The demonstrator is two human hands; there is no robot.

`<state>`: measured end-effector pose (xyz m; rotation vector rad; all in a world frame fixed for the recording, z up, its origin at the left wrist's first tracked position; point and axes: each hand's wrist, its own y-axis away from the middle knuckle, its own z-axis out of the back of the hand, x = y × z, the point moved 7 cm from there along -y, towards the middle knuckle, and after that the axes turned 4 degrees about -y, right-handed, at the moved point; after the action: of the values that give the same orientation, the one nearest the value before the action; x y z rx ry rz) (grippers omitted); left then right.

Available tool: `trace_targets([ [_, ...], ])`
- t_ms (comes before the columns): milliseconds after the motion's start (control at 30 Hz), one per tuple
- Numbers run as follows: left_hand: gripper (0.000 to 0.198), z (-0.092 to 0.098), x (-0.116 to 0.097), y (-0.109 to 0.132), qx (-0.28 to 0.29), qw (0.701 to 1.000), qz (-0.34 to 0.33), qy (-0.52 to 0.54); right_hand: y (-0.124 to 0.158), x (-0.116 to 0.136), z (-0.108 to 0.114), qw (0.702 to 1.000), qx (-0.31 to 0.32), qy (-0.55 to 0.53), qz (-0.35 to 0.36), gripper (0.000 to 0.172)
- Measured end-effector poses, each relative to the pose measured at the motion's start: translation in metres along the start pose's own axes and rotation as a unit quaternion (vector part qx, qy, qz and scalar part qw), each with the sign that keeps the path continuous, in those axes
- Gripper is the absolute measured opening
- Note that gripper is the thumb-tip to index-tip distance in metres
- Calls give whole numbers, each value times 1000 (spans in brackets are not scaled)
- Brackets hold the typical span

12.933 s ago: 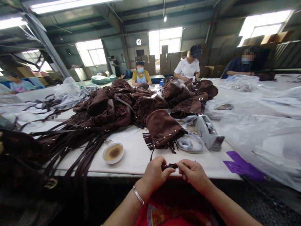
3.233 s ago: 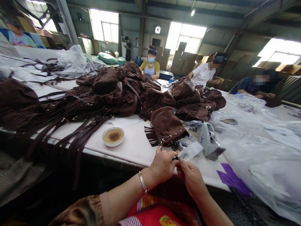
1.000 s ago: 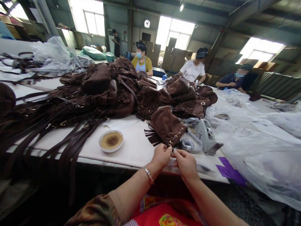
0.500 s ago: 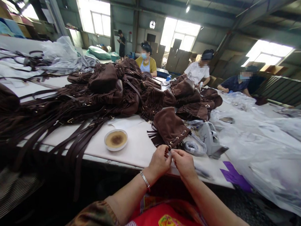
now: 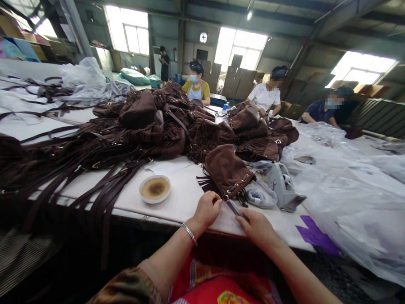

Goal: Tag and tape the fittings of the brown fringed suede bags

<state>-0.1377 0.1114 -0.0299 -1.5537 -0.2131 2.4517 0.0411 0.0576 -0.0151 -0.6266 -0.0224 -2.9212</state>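
A small brown suede bag (image 5: 227,168) with fringe and metal eyelets lies on the near part of the table. My left hand (image 5: 208,208) is closed in a pinch just below the bag's eyelet edge; whatever is between its fingertips is too small to make out. To its right, my right hand (image 5: 258,226) is closed around a slim greyish tool (image 5: 234,208), whose tip points up toward the bag edge and the left fingertips. The tool's exact kind is unclear. Beside the bag sit a coiled clear-wrapped strip (image 5: 255,196) and a grey tape dispenser (image 5: 282,189).
A heap of brown fringed bags (image 5: 148,123) covers the table's middle, with straps (image 5: 103,206) hanging over the front edge. A shallow bowl (image 5: 155,189) stands at left. Clear plastic bags (image 5: 353,200) and a purple piece (image 5: 316,236) lie right. Several people work beyond.
My hands were together at the bag's edge and have moved apart. The right hand has shifted right and down, and the slim greyish tool now shows in it.
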Motion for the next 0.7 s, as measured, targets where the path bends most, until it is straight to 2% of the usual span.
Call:
trace_targets([
  [100, 11, -8, 13, -1, 22, 989, 112, 91, 9, 25, 2, 997, -8, 78, 8, 23],
  [167, 21, -17, 22, -1, 38, 964, 201, 171, 14, 44, 1, 992, -12, 122, 27, 21],
  [233, 31, -22, 25, -1, 41, 943, 256, 208, 17, 58, -2, 988, -5, 149, 40, 20],
  [367, 34, -27, 23, -8, 37, 936, 284, 203, 14, 70, -8, 990, 7, 135, 39, 18],
  [533, 28, -32, 19, -13, 56, 928, 299, 217, 4, 68, -8, 996, 2, 87, 8, 17],
  [700, 28, -30, 17, -13, 75, 921, 311, 223, -5, 59, -11, 995, -31, 94, 3, 35],
])
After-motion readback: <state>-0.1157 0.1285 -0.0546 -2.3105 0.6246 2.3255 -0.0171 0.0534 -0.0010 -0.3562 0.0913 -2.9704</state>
